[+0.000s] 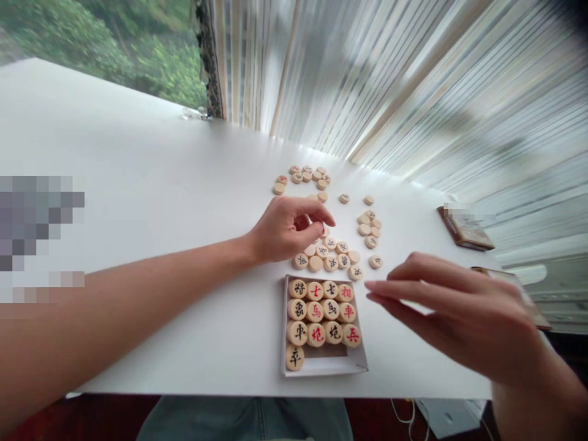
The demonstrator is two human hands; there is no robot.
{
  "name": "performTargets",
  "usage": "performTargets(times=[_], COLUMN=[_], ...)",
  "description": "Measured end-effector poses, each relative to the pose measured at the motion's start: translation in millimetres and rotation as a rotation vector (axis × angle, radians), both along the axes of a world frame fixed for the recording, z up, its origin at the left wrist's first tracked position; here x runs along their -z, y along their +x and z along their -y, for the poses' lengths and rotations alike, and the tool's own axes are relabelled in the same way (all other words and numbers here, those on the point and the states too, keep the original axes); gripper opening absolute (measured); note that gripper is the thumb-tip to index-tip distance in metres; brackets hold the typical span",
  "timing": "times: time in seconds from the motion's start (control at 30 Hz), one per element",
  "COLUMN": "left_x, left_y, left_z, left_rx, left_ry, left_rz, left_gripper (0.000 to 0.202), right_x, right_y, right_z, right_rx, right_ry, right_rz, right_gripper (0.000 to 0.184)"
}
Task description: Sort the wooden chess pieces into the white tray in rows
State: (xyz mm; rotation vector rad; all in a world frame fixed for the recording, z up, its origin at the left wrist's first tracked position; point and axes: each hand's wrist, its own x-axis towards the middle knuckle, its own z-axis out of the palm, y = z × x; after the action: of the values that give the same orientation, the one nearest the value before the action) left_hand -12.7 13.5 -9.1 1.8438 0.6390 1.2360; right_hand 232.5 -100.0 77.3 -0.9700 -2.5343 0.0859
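Observation:
My left hand (287, 229) rests on the white table (151, 202) with thumb and fingers pinched over the loose wooden chess discs (328, 254); what the pinch holds is hidden. Just below them lies a shallow white box (324, 366) with several discs set in rows, marked in red and black characters. My right hand (452, 309) hovers to the right of the box, its fingers stretched out flat toward the box and holding nothing.
More loose discs lie farther back (303, 177) and to the right (370, 226). A brown box part (466, 231) and another flat brown piece (514, 288) sit near the table's right edge. Striped curtains and a window stand behind.

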Motion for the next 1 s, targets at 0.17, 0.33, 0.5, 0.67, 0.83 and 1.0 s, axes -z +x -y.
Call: performTargets(times=[0.17, 0.33, 0.5, 0.67, 0.83, 1.0], left_x=[-3.6, -6.2, -8.3, -10.9, -11.2, -8.5], left_y=[-3.5, -6.2, -6.6, -5.4, -6.0, -7.4], left_z=[0.2, -1.2, -1.1, -0.3, 0.3, -1.0], left_rx=[-0.119, -0.133, -0.112, -0.122, -0.134, -0.131], left_ry=[-0.002, -0.031, -0.077, -0.103, -0.122, -0.102], left_rz=[0.01, 0.04, 0.047, 0.043, 0.012, -0.001], left_gripper=[0.021, 0.019, 0.017, 0.015, 0.015, 0.016], right_x=[4.6, 34.4, 56.6, 59.0, 54.8, 40.3], right_y=[30.7, 48.8, 66.6, 80.8, 76.6, 79.1], right_z=[-64.5, -105.2, -103.3, -102.1, -100.1, -93.8], right_rx=[0.387, 0.602, 0.618, 0.634, 0.616, 0.506], right_ry=[-0.027, -0.263, -0.344, -0.307, -0.328, -0.606], right_rz=[-0.408, -0.711, -0.583, -0.449, -0.265, -0.106], right_gripper=[0.007, 0.021, 0.029, 0.031, 0.037, 0.032])
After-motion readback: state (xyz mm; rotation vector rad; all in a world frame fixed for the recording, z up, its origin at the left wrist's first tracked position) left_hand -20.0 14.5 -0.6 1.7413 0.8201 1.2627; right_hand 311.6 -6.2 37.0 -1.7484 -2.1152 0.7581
